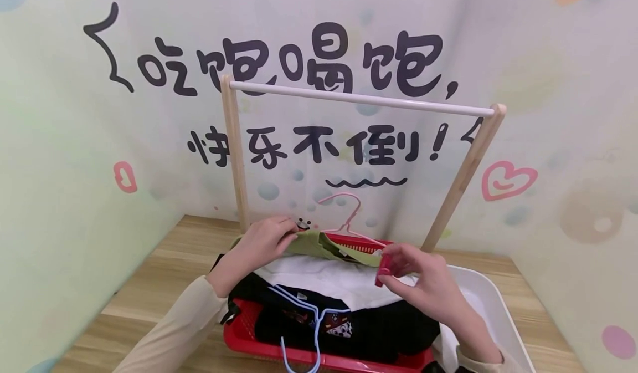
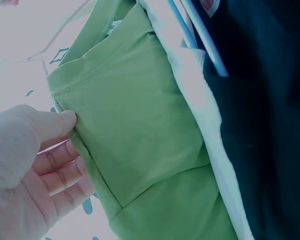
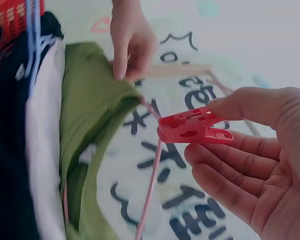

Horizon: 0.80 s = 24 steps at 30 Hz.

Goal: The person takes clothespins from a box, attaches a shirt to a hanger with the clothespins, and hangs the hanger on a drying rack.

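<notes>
My left hand pinches the edge of a green garment near its neckline, thumb in front and fingers behind. A pink hanger runs inside that garment, its hook standing up at the back. Between thumb and fingers my right hand grips a red clothespin, close by the other end of the neckline in the head view. Below the green garment lie a white garment and a black garment with a cartoon print. A blue hanger sits in the black garment, hook toward me.
Under the clothes is a red basket on a wood-grain table. A white tray stands to its right. Behind rises a wooden rack with a white rod, before a wall printed with black writing.
</notes>
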### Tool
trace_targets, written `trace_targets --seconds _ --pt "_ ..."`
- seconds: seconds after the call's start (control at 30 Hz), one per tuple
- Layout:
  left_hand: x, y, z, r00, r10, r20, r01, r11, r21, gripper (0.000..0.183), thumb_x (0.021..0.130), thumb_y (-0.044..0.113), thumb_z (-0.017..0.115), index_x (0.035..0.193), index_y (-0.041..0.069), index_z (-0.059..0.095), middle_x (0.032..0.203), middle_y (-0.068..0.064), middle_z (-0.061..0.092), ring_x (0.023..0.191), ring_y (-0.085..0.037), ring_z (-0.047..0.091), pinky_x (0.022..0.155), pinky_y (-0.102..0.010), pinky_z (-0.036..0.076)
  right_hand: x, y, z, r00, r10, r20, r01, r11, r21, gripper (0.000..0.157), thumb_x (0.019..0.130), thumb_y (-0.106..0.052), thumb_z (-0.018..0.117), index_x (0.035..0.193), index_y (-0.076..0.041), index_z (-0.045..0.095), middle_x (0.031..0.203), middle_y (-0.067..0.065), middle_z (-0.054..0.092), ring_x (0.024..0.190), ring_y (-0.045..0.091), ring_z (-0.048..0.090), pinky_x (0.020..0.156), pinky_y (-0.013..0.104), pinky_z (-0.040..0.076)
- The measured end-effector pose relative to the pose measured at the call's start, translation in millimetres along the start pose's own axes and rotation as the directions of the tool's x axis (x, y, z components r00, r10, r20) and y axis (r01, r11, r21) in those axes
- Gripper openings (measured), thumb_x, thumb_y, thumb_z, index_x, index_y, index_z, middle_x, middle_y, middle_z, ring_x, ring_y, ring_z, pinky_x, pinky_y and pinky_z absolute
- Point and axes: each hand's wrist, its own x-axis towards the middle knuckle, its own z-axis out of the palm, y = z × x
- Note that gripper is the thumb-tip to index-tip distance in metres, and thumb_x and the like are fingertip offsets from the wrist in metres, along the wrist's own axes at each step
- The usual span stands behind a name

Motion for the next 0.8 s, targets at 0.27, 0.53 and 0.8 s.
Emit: trace_targets --seconds 0.27,0.53,0.8 --pt "0.2 0.0 -1.3 1.000 -0.004 0.009 0.004 1.000 -0.009 0.004 0.083 0.006 0.068 0.081 0.008 0.066 0.075 0.001 0.059 0.063 -0.010 0.052 0.053 -0.024 0.045 29 -13 27.4 0.988 -0.145 -0.057 0.151 0.983 0.105 0.034 0.075 0.000 0.075 0.105 -0.008 0.062 0.084 -0.001 0.069 0.074 0.010 0.065 0.063 0.024 0.055" --pt "-1.0 1.1 -3.2 1.000 0.007 -0.008 -0.007 1.000 -0.015 0.004 0.082 0.005 0.070 0.082 0.007 0.066 0.076 0.001 0.060 0.064 -0.012 0.054 0.055 -0.025 0.047 50 -23 57.7 0.961 -0.254 -0.113 0.264 0.960 0.093 0.033 0.076 0.003 0.074 0.105 -0.005 0.061 0.089 0.004 0.067 0.078 0.011 0.065 0.066 0.024 0.055" --pt "-1.4 2.0 -4.7 1.000 0.000 -0.001 0.000 0.999 -0.039 0.005 0.081 0.006 0.071 0.082 0.007 0.066 0.077 0.000 0.061 0.065 -0.012 0.054 0.057 -0.025 0.048 68 -23 88.1 0.891 -0.413 -0.188 0.394 0.910 -0.128 0.031 0.076 0.001 0.074 0.104 -0.003 0.062 0.092 0.006 0.067 0.082 0.014 0.066 0.070 0.026 0.054"
